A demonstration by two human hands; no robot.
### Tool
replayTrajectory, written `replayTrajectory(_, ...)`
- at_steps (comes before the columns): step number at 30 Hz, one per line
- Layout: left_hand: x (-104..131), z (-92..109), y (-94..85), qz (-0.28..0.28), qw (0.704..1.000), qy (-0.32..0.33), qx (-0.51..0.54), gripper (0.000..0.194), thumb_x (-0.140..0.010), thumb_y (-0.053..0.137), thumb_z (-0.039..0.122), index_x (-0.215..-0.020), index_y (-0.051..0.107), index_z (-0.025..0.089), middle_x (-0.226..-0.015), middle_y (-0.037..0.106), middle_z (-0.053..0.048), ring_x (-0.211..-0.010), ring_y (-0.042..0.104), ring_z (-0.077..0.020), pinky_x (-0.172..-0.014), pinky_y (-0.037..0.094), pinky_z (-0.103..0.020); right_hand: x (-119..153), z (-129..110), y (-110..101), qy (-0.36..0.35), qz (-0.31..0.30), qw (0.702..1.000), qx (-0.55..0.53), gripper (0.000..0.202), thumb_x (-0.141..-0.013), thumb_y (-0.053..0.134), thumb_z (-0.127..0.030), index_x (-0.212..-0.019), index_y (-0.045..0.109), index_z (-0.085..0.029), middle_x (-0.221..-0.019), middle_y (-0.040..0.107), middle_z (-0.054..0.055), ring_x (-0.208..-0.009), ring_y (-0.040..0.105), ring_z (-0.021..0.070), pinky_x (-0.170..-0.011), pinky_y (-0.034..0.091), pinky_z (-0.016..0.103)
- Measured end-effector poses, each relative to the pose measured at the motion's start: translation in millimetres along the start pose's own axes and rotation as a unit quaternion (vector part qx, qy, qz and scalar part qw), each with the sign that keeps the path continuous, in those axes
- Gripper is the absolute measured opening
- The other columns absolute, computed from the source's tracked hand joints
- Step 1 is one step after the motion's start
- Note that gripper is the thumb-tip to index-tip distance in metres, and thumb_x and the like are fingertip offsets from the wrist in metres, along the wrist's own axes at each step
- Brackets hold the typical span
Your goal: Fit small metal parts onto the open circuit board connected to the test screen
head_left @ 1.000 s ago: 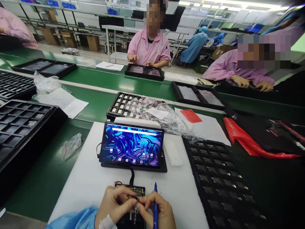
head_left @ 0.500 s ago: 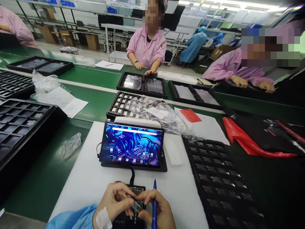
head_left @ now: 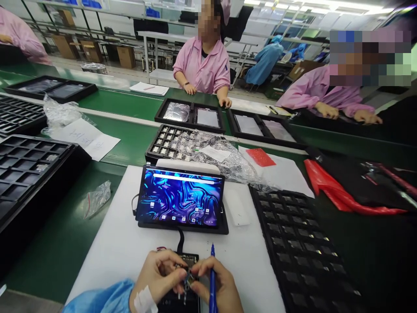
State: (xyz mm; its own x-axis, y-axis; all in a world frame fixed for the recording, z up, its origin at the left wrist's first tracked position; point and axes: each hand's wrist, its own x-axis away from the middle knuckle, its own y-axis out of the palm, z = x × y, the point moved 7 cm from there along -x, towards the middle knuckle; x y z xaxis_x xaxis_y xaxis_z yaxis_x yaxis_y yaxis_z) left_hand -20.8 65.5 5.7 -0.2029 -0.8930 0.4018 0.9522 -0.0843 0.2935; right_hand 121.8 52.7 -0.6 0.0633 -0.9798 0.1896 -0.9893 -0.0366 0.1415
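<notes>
Small part (head_left: 188,280), one: near side of tablet (head_left: 180,198), between nearly closed fingers of left hand (head_left: 158,278) and right hand (head_left: 223,287), equally near, long axis unclear; blue pen (head_left: 213,282) in right hand, tip toward tablet.

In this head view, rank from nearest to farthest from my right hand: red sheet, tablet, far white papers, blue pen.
1. Blue pen, in the right hand
2. Tablet, ahead, left
3. Red sheet, farther ahead, right
4. Far white papers, across the green surface, left
</notes>
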Motion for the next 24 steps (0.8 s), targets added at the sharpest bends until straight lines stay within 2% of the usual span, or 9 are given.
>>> replayTrajectory(5, -0.8, -2.0, -2.4, 0.02, 1.0, -0.006, -0.004, 0.047, -0.058, 0.079, 0.053, -0.071, 0.064, 0.011, -0.043, 0.063, -0.002, -0.036, 0.058, -0.0077, -0.04, 0.044, -0.009, 7.5, -1.4, 4.5, -0.002, 0.07, 0.997, -0.034, 0.034, -0.063, 0.077, -0.049, -0.068, 0.057, -0.021, -0.069, 0.067, 0.002, -0.063, 0.062, 0.0152, -0.061, 0.047, 0.024)
replayTrajectory(9, -0.8, -2.2, -6.1, 0.032, 0.999, 0.001, -0.036, 0.049, -0.06, 0.076, 0.057, -0.072, 0.064, 0.011, -0.043, 0.063, -0.002, -0.036, 0.058, -0.0086, -0.039, 0.044, -0.01, 10.7, 0.7, 4.3, 0.033, 0.133, 0.99, -0.028, 0.039, -0.059, 0.08, -0.049, -0.062, 0.053, -0.02, -0.061, 0.064, -0.001, -0.055, 0.06, 0.0137, -0.056, 0.048, 0.023)
replayTrajectory(13, -0.9, -1.8, -9.4, 0.043, 0.997, 0.02, -0.061, 0.049, -0.062, 0.074, 0.059, -0.073, 0.065, 0.011, -0.044, 0.062, -0.003, -0.036, 0.057, -0.0093, -0.039, 0.043, -0.011, 10.8, 2.6, 9.2, 0.058, 0.141, 0.986, -0.061, 0.042, -0.057, 0.08, -0.05, -0.059, 0.05, -0.02, -0.057, 0.064, -0.002, -0.048, 0.06, 0.0123, -0.052, 0.049, 0.022)
replayTrajectory(17, -0.2, 0.4, -9.7, 0.048, 0.993, 0.047, -0.095, 0.044, -0.065, 0.073, 0.055, -0.071, 0.067, 0.012, -0.042, 0.06, -0.001, -0.035, 0.057, -0.0093, -0.038, 0.041, -0.011, 10.6, -0.4, 13.2, 0.046, 0.15, 0.983, -0.098, 0.04, -0.057, 0.081, -0.047, -0.06, 0.052, -0.02, -0.058, 0.065, -0.002, -0.048, 0.059, 0.0112, -0.051, 0.05, 0.021)
replayTrajectory(24, 1.3, 5.3, -8.7, 0.055, 0.988, 0.062, -0.128, 0.041, -0.068, 0.071, 0.053, -0.07, 0.07, 0.012, -0.043, 0.061, -0.004, -0.035, 0.056, -0.0095, -0.039, 0.041, -0.012, 10.9, -2.1, 16.3, 0.056, 0.157, 0.981, -0.099, 0.043, -0.054, 0.084, -0.043, -0.057, 0.048, -0.02, -0.053, 0.065, -0.003, -0.046, 0.062, 0.0117, -0.05, 0.05, 0.02)
